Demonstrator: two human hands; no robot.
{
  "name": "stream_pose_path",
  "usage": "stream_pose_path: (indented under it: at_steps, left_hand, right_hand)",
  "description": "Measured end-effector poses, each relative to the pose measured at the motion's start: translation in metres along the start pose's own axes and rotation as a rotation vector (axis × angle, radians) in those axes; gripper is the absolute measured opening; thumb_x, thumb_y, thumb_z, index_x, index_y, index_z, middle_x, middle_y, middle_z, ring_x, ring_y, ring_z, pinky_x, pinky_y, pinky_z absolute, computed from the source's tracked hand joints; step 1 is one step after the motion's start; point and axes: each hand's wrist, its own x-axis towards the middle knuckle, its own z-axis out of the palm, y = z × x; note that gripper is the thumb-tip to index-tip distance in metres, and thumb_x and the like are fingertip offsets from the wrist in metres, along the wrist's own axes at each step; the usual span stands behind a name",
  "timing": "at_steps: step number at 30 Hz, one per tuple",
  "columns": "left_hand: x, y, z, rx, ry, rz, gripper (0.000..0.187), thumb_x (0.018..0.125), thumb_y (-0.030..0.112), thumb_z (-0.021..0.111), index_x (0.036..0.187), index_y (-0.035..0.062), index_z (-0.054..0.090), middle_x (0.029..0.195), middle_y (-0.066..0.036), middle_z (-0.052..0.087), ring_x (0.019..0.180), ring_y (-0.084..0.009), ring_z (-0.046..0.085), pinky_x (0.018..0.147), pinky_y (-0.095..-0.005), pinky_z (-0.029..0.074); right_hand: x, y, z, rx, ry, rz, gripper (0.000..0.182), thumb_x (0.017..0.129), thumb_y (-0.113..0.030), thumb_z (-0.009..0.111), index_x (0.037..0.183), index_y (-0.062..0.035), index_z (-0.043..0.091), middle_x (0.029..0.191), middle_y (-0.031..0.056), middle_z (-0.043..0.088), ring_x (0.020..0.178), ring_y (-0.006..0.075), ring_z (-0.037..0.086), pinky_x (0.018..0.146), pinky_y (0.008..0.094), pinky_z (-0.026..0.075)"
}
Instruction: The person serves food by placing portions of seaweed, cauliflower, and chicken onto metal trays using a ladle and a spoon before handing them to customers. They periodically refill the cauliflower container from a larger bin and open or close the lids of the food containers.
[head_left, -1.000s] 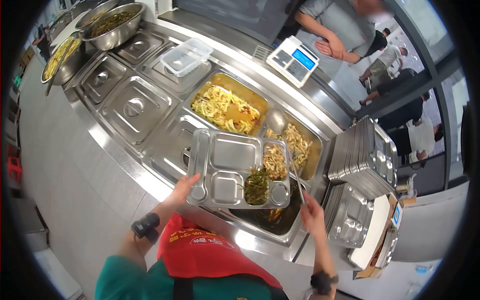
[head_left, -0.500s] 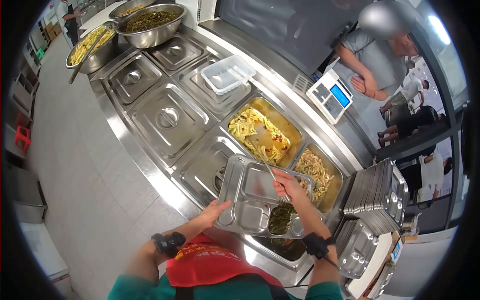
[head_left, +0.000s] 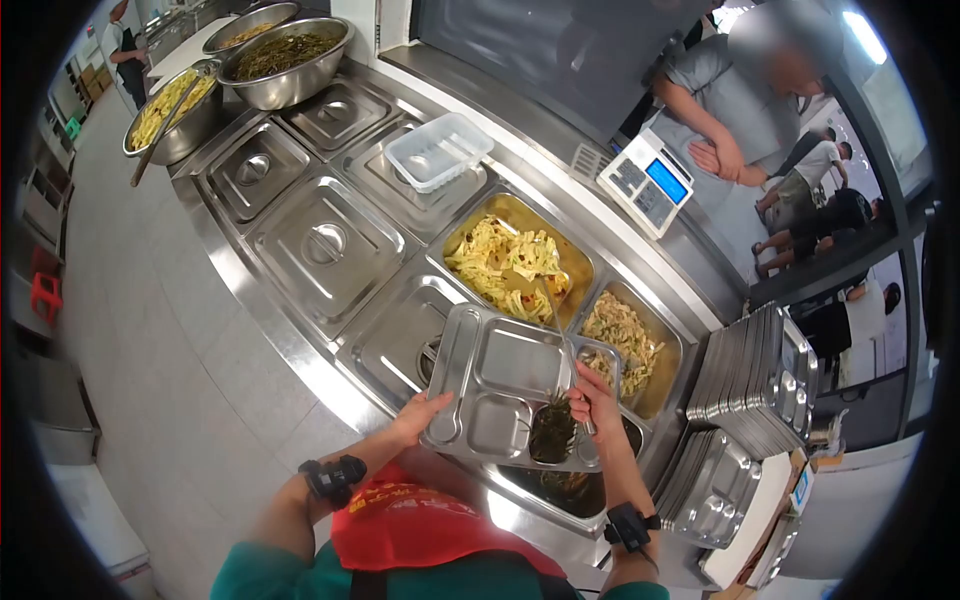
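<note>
Left grip (head_left: 420, 417) pinches the tray (head_left: 515, 355) edge, perhaps to steady it; right grip (head_left: 595, 402) squeezes a spoon (head_left: 567, 345) reaching yellow food (head_left: 490, 258).

Compartment tray (head_left: 520, 357), partly filled; spoon (head_left: 567, 348) slanting across.

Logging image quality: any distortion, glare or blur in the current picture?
Head view: fisheye bows the counter's front edge, corners black; head view again: white glare along that edge; same head view: the person beyond the blue-screened device has a blurred head; the tray looks fairly sharp.
</note>
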Motion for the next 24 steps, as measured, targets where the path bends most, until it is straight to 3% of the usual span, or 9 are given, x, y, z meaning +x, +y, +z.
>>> stream_pose_path:
  at_steps: [5, 6, 11, 16, 20, 23, 24]
  left_hand:
    - [0.013, 0.011, -0.006, 0.062, 0.125, 0.012, 0.062, 0.086, 0.042, 0.056, 0.130, 0.0009, 0.038, 0.119, -0.011, 0.052, 0.105, -0.0204, 0.052, 0.087, -0.0334, 0.045]
    - [0.016, 0.010, -0.010, -0.027, -0.051, 0.017, 0.066, 0.087, 0.047, 0.052, 0.131, -0.0002, 0.038, 0.123, -0.010, 0.050, 0.108, -0.0203, 0.051, 0.092, -0.0330, 0.042]
    - [0.049, 0.013, -0.038, -0.056, -0.062, 0.043, 0.062, 0.088, 0.049, 0.048, 0.127, 0.0006, 0.043, 0.121, -0.009, 0.052, 0.106, -0.0201, 0.052, 0.090, -0.0343, 0.043]
    - [0.040, 0.031, -0.040, -0.147, -0.143, 0.032, 0.057, 0.088, 0.048, 0.050, 0.122, 0.0023, 0.047, 0.113, -0.009, 0.057, 0.098, -0.0209, 0.057, 0.084, -0.0351, 0.047]
    - [0.027, 0.037, -0.034, -0.091, -0.101, 0.089, 0.050, 0.087, 0.042, 0.055, 0.117, 0.0024, 0.049, 0.106, -0.009, 0.058, 0.096, -0.0190, 0.058, 0.079, -0.0348, 0.050]
    - [0.014, 0.041, -0.024, -0.094, -0.026, 0.104, 0.044, 0.088, 0.039, 0.054, 0.115, 0.0033, 0.050, 0.105, -0.009, 0.059, 0.094, -0.0187, 0.060, 0.080, -0.0350, 0.051]
    - [0.012, 0.044, -0.021, -0.099, -0.020, 0.107, 0.042, 0.090, 0.038, 0.052, 0.115, 0.0040, 0.050, 0.106, -0.009, 0.059, 0.093, -0.0192, 0.060, 0.081, -0.0354, 0.051]
  right_hand:
    - [-0.087, -0.006, -0.011, 0.009, -0.014, 0.037, 0.040, 0.089, -0.007, 0.047, 0.127, -0.0161, 0.047, 0.067, 0.0034, 0.045, 0.045, 0.0044, 0.033, 0.036, 0.0166, 0.023]
    - [-0.108, -0.004, -0.019, -0.016, -0.001, 0.054, 0.040, 0.089, -0.007, 0.047, 0.128, -0.0155, 0.046, 0.067, 0.0036, 0.045, 0.044, 0.0042, 0.031, 0.036, 0.0166, 0.023]
    - [-0.207, 0.015, -0.041, -0.101, -0.008, 0.173, 0.045, 0.086, -0.004, 0.046, 0.130, -0.0127, 0.045, 0.066, 0.0043, 0.047, 0.042, 0.0055, 0.030, 0.036, 0.0204, 0.020]
    - [-0.257, 0.051, -0.031, -0.215, 0.110, 0.327, 0.042, 0.086, 0.000, 0.049, 0.126, -0.0142, 0.051, 0.068, 0.0037, 0.051, 0.047, 0.0066, 0.038, 0.039, 0.0191, 0.029]
    - [-0.264, 0.105, -0.017, -0.368, 0.166, 0.064, 0.044, 0.082, 0.002, 0.056, 0.123, -0.0127, 0.054, 0.067, 0.0012, 0.052, 0.051, 0.0064, 0.043, 0.043, 0.0225, 0.034]
    - [-0.256, 0.139, -0.024, -0.909, 0.240, -0.392, 0.041, 0.083, 0.001, 0.054, 0.122, -0.0112, 0.055, 0.070, -0.0002, 0.053, 0.051, 0.0061, 0.042, 0.047, 0.0171, 0.034]
    - [-0.254, 0.141, -0.020, -0.949, 0.259, -0.434, 0.040, 0.083, 0.001, 0.055, 0.121, -0.0100, 0.055, 0.071, -0.0007, 0.054, 0.051, 0.0060, 0.042, 0.048, 0.0168, 0.034]
